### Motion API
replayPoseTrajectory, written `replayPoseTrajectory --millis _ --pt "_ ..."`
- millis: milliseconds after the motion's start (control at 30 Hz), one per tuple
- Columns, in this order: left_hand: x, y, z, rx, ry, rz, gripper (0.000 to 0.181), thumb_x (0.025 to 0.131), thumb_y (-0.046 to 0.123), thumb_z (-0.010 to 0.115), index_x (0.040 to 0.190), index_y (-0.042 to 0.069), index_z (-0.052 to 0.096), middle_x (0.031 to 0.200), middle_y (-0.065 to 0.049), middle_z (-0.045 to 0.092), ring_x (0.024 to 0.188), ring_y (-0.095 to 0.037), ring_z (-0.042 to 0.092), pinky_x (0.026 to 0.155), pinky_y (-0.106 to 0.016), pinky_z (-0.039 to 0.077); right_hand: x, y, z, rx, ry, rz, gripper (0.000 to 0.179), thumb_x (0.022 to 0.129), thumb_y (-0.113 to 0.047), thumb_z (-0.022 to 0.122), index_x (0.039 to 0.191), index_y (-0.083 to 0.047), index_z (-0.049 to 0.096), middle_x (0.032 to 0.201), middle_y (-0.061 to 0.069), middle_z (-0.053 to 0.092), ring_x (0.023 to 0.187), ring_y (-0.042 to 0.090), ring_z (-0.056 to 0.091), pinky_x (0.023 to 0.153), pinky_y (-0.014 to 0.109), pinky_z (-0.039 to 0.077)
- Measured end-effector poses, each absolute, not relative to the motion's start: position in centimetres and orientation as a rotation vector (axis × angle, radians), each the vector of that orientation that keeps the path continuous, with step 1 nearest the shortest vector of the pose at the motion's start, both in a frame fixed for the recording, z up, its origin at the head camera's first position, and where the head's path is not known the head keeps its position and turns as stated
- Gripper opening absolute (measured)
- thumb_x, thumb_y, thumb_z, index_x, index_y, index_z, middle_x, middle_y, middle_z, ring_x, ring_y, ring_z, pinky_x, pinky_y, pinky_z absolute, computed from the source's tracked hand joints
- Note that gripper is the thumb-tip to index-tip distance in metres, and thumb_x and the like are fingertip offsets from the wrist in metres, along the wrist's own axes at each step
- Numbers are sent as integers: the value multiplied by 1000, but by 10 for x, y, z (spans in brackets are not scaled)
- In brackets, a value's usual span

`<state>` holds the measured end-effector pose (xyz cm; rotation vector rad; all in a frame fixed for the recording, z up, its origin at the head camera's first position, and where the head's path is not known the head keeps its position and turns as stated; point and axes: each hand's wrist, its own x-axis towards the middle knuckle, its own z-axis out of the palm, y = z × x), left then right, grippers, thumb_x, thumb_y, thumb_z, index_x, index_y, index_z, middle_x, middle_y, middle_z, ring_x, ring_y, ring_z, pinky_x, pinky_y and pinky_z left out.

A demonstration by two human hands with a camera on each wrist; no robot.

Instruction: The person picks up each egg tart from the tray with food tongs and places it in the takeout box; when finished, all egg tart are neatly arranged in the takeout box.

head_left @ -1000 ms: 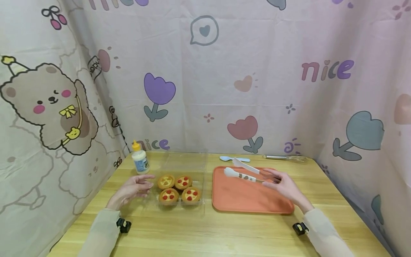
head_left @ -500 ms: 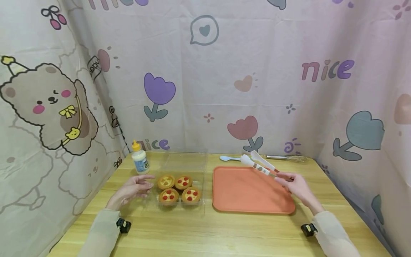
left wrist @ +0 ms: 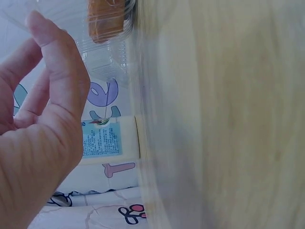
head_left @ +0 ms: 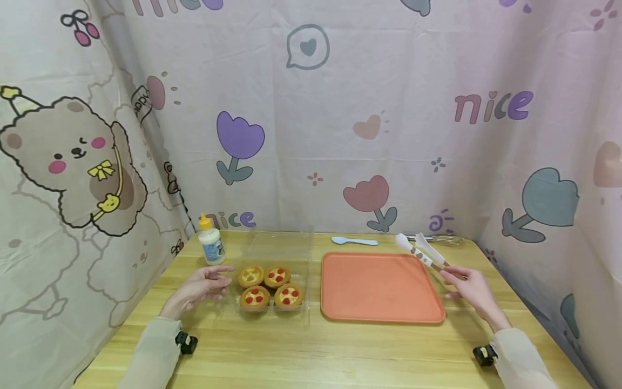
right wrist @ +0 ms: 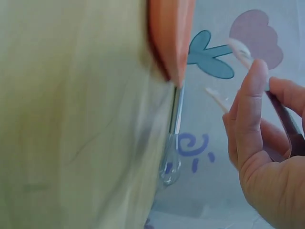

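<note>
My right hand (head_left: 470, 289) grips a pair of tongs (head_left: 421, 255) by the brown handle part, and their white, spotted arms stand apart with nothing between them. Raised over the right edge of the orange tray (head_left: 379, 289), the tongs point to the back. In the right wrist view the dark handle (right wrist: 286, 117) lies across the palm. My left hand (head_left: 201, 289) is beside the clear plastic box (head_left: 307, 281), fingers loosely bent; whether they touch it I cannot tell. Several tarts sit in the box, among them a plain yellow one (head_left: 250, 275) and a red-dotted one (head_left: 289, 295).
A squeeze bottle (head_left: 213, 247) with a yellow cap stands behind my left hand. Along the back lie a light-blue spoon (head_left: 355, 241) and a whisk (head_left: 444, 240), the latter partly behind the tongs. The box's clear lid (head_left: 279, 243) is folded back. A patterned curtain encloses the table.
My right hand has carried the tongs rightward, from above the middle of the tray to its right edge. The left hand and the tarts stay in place.
</note>
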<state>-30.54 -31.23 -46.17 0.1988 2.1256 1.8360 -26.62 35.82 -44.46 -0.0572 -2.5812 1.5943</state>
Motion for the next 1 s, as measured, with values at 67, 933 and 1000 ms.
replayPoseTrajectory --millis 67,933,1000 --pt "-305 -312 -462 198 2128 1835 66 96 12 63 148 -8 29 94 -6 65 76 -12 63 67 -28 58 -265 363 -447 -68 -2590 1584 59 101 -24 57 139 17 40 125 38 56 71 19 72 65 34 61" --pt "-304 -312 -461 205 2124 1847 66 95 10 63 148 -8 28 96 -8 65 80 -15 65 69 -29 59 -259 399 -450 -118 -2771 1579 62 104 -22 49 142 22 28 120 38 58 84 20 73 73 32 61" --pt "-304 -312 -461 202 2127 1840 66 96 10 62 149 -8 28 96 -8 65 80 -15 64 69 -28 59 -259 402 -450 -80 -2822 1558 61 103 -20 50 140 23 30 120 37 59 87 18 71 74 31 60"
